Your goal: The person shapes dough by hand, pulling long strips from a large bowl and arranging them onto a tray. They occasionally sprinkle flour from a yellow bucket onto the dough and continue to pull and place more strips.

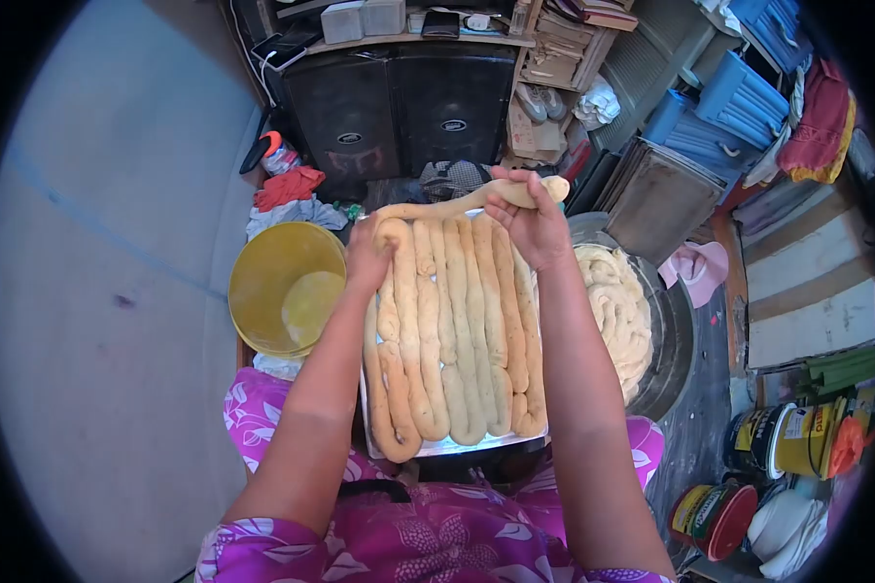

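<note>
A long dough rope (442, 209) stretches across the far edge of a shallow tray (469, 448). My right hand (533, 219) is raised with its palm turned up, the fingers curled around the rope's thick free end. At the far left corner, my left hand (367, 255) has its fingers around the rope's other part, close to the top of the leftmost strips; its fingertips are partly hidden. Several dough strips (457, 321) lie side by side lengthwise in the tray, some folded back at the near end. The tray rests in front of my lap.
Right of the tray, a wide metal basin (679, 355) holds a heap of pale dough (608, 306). A yellow bucket (253, 277) stands at the left. Black speakers (345, 121) are behind, and paint buckets (715, 520) sit at the lower right.
</note>
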A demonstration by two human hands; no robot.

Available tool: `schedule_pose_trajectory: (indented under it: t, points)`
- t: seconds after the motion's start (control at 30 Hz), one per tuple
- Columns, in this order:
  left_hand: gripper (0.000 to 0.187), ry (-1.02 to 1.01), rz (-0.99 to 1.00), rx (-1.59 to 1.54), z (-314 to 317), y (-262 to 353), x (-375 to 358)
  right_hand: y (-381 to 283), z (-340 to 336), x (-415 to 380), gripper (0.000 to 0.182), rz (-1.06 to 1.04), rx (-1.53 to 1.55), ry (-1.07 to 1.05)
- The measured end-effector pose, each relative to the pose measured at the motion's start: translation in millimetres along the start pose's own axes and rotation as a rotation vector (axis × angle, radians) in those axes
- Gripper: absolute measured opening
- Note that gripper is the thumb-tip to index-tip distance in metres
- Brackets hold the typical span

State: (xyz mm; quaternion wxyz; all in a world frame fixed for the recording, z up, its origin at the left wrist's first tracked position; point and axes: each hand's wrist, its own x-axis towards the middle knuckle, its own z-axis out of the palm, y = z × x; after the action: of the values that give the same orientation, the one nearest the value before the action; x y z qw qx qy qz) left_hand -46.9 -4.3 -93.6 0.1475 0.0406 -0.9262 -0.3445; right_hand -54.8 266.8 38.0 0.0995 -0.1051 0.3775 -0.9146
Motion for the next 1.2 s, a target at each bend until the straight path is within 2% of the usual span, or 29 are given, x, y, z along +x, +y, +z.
schedule_pose_trajectory:
  t: [0.03,0.1,0.17,0.2,0.23,0.3,0.33,0.4,0.43,0.5,0.53,0.57,0.63,0.67,0.73,0.77,0.83,0.87,0.93,1.07,1.13,1.17,1.2]
  points:
    - [0.079,0.048,-0.005,-0.128,-3.8,2.2,-1.4,-4.4,-4.8,1.5,0.031,-0.008,-0.002,0.003]
    - [0.076,0.075,-0.005,-0.182,-8.6,2.5,3.6,-14.1,-22.6,2.1,0.033,-0.087,-0.049,0.121]
    - [0.063,0.136,-0.118,-0.181,2.2,-7.6,14.0,-1.3,-66.6,1.0,0.034,-0.089,-0.005,0.199]
    - [0.051,0.200,-0.020,-0.115,12.9,-17.2,21.3,5.4,-77.2,-1.2,0.033,0.030,-0.114,0.362]
    - [0.051,0.197,-0.019,-0.116,7.0,-8.0,27.2,14.0,-91.7,-1.7,0.032,0.150,-0.223,0.524]
    - [0.048,-0.140,-0.225,-0.375,-4.4,6.0,35.8,24.8,-103.4,-3.6,0.034,0.170,-0.233,0.544]
    - [0.048,-0.144,-0.227,-0.373,-1.9,1.9,34.8,24.5,-99.9,-6.5,0.034,0.072,-0.162,0.548]
    - [0.048,-0.075,0.190,-0.508,1.7,-8.0,29.5,11.5,-84.6,-14.2,0.032,-0.082,-0.047,0.511]
    - [0.048,-0.077,0.191,-0.507,-4.5,0.3,19.7,11.8,-89.6,-13.7,0.032,-0.083,-0.045,0.513]
    - [0.055,-0.136,0.322,0.029,-14.6,14.5,-3.2,17.9,-104.9,-13.7,0.037,-0.170,-0.778,0.462]
    - [0.051,-0.097,0.340,0.020,-11.5,10.6,-4.5,26.1,-110.7,-15.1,0.045,-0.398,-1.277,0.356]
    - [0.051,-0.097,0.339,0.017,-10.4,10.5,-4.5,34.3,-115.8,-17.8,0.045,-0.397,-1.279,0.356]
    - [0.050,-0.051,0.334,0.033,-8.4,11.5,-3.8,47.2,-91.3,-23.5,0.040,-0.178,-1.696,0.151]
    - [0.050,-0.052,0.331,0.032,-7.0,10.4,-1.9,46.0,-79.3,-24.1,0.040,-0.176,-1.697,0.149]
    - [0.050,-0.129,0.324,0.164,-4.9,7.8,2.4,35.6,-51.3,-26.1,0.046,0.004,-2.139,0.020]
    - [0.050,-0.130,0.323,0.166,-3.6,7.7,1.9,37.9,-53.9,-26.4,0.046,0.006,-2.136,0.020]
    - [0.049,-0.023,0.360,0.411,-1.6,17.1,-0.9,45.2,-62.2,-27.4,0.052,-0.419,-2.194,0.035]
    - [0.049,-0.026,0.365,0.412,1.3,23.6,-4.3,47.6,-66.1,-27.0,0.052,-0.418,-2.194,0.041]
    - [0.047,-0.102,0.482,0.377,-2.0,50.8,-12.5,51.0,-69.7,-23.2,0.051,-0.063,-1.943,0.052]
    - [0.057,-0.208,0.402,0.541,18.8,45.2,-2.5,74.0,-73.6,-22.1,0.057,-0.024,-1.906,0.169]
    - [0.057,-0.164,0.386,0.521,17.7,57.5,-3.7,90.8,-75.7,-25.0,0.057,-0.252,-2.116,0.193]
    - [0.057,-0.123,0.362,0.501,19.3,68.7,-7.3,95.8,-78.2,-28.0,0.064,-0.199,-2.129,0.089]
    - [0.057,-0.130,0.425,0.446,19.0,82.9,-11.9,91.0,-63.6,-35.6,0.070,-0.094,-2.110,0.060]
